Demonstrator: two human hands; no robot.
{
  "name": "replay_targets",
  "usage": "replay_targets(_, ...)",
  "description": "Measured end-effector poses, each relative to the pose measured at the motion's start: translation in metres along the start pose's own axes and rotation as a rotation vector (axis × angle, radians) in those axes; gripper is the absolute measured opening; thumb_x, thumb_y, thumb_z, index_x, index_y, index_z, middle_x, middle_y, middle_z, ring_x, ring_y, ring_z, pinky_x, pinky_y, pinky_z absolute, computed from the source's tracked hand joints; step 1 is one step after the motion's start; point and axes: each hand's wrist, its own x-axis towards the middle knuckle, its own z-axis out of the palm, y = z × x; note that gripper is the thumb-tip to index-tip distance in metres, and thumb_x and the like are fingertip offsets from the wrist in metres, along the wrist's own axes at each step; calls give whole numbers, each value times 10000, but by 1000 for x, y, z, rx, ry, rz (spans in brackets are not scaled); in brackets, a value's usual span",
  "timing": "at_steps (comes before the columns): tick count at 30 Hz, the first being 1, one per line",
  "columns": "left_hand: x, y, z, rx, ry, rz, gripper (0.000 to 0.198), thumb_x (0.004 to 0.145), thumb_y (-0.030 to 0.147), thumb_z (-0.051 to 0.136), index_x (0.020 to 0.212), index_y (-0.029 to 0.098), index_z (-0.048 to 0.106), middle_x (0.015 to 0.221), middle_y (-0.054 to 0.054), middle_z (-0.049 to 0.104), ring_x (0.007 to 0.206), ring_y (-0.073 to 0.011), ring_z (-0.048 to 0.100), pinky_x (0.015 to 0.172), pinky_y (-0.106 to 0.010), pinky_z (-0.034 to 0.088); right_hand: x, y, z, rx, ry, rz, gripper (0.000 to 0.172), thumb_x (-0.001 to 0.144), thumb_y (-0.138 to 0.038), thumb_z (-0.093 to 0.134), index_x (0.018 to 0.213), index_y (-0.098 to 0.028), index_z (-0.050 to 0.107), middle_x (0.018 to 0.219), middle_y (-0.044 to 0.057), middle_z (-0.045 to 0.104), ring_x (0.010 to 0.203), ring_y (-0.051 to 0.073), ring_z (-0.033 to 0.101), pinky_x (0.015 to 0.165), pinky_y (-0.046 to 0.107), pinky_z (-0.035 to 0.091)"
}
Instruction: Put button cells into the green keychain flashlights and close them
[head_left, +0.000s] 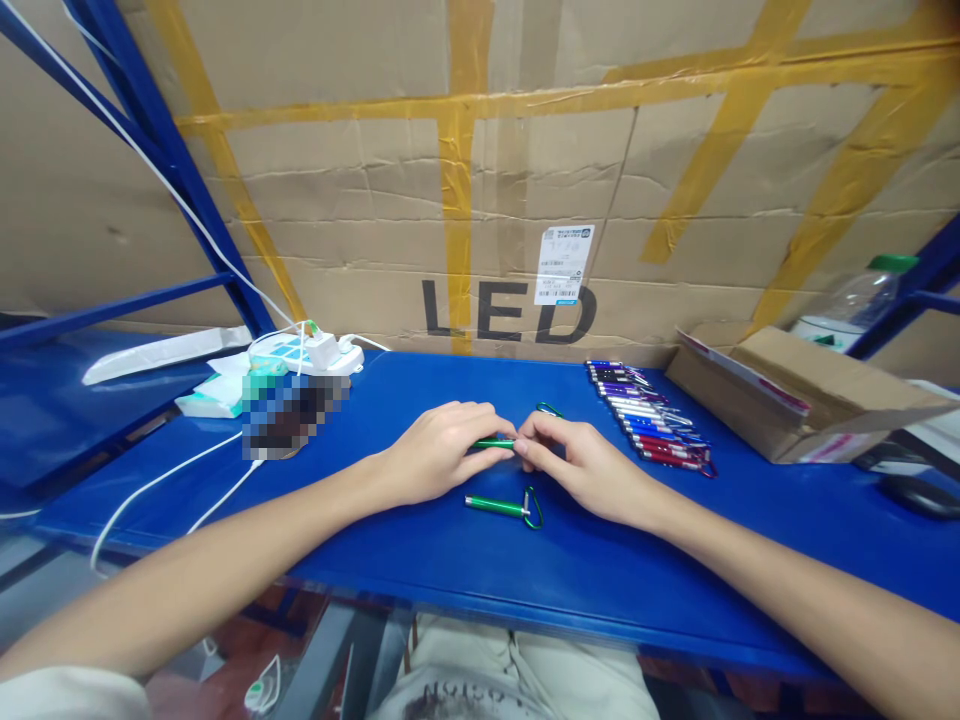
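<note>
Over the middle of the blue table (420, 570), my left hand (446, 450) is closed on a thin green tube (495, 443), held level between thumb and fingers. The fingertips of my right hand (570, 455) pinch the tube's right end; what exactly lies between them is hidden. Just below both hands, a green pen-like tube (495, 506) with a green carabiner (533, 508) at its right end lies on the table. Another green carabiner (550, 409) shows behind my right hand, partly covered by it.
Several coloured tubes with carabiners (645, 415) lie in a row at the right, beside an open cardboard box (795, 390). A black mouse (919, 496) is at the far right. Left are a power strip (349, 358), a tissue pack (217, 390) and white cables. A large carton stands behind.
</note>
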Motion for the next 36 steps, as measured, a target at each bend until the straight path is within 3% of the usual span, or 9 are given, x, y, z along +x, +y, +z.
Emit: replay_targets(36, 0, 0, 0, -15, -5, 1, 220, 1124, 348, 578, 1198, 182, 702, 1054, -60, 755, 973, -210, 709, 870, -317, 494, 0, 1, 0, -13, -7, 3, 309, 1119, -471, 522, 953, -231, 626, 877, 2, 710, 827, 192, 665, 784, 326, 483)
